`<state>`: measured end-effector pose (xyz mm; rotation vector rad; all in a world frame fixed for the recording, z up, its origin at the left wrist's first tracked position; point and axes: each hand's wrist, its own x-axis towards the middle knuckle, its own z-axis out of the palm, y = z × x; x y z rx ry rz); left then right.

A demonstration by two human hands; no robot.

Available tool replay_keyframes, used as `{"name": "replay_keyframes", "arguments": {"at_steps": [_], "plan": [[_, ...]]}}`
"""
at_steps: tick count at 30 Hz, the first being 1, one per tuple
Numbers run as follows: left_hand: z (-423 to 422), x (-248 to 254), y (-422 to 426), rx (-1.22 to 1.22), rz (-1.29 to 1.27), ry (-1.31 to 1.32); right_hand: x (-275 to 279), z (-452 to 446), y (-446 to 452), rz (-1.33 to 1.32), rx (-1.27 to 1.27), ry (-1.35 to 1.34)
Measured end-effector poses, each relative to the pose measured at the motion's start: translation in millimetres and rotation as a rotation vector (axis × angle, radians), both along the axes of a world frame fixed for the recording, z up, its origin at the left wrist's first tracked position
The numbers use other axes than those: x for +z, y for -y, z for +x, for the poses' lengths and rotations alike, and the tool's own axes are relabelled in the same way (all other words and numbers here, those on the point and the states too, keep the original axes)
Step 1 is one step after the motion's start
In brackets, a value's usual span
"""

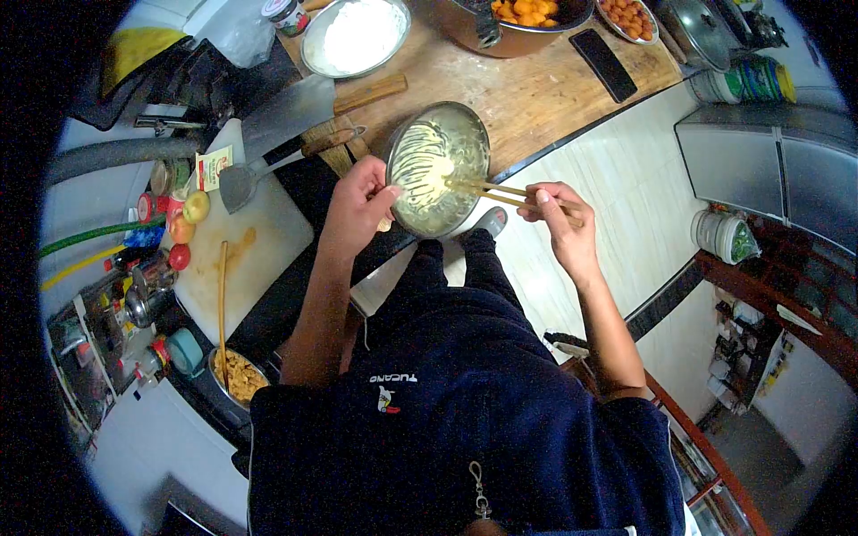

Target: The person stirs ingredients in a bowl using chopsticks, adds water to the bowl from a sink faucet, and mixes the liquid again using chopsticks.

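Note:
My left hand (362, 204) is closed on the left rim of a round metal bowl (476, 147), which is tilted toward me. Inside the bowl, a pale yellow batter-like mixture (422, 167) lies streaked across the bottom and wall. In my right hand (565, 221) is a pair of wooden chopsticks (500, 191), gripped near their back ends. Their tips reach into the mixture near the middle of the bowl. The bowl is held over the edge of the wooden worktop (527, 107).
A plate of white powder (362, 36), a pot with orange chunks (500, 40), a bowl of small brown balls (629, 18) and a black phone (603, 65) stand on the worktop. Left are a spatula (239, 186), a white cutting board (273, 223) and a pan of crumbly yellow food (239, 377).

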<state>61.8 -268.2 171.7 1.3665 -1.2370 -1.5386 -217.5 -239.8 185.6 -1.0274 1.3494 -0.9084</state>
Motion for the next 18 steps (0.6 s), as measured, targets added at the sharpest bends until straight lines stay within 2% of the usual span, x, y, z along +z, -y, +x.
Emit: {"name": "replay_keyframes", "arguments": {"at_steps": [4,5,6,8,10,11,13,18], "plan": [[4,-4,0,0.101,0.084,-0.192,4,9,-1,-0.229,-0.06,-0.175],[3,-12,-1,0.153,0.104,-0.313,2,14,-4,-0.335,-0.001,-0.26],[1,-25,-1,0.204,0.119,-0.434,6,19,-4,-0.517,0.1,-0.487],[-4,-49,1,0.3,0.136,-0.606,7,39,-12,-0.66,0.188,-0.588],[-17,-53,0,0.398,0.165,-0.723,12,59,-19,-0.538,0.264,-0.684],[-19,-63,0,0.381,0.167,-0.775,6,64,-15,-0.631,0.274,-0.699],[-22,-83,-1,0.32,0.155,-0.926,1,72,-8,-0.622,0.264,-0.734],[-36,-89,-5,0.361,0.218,-0.833,-11,88,2,-0.617,0.253,-0.813]]}}
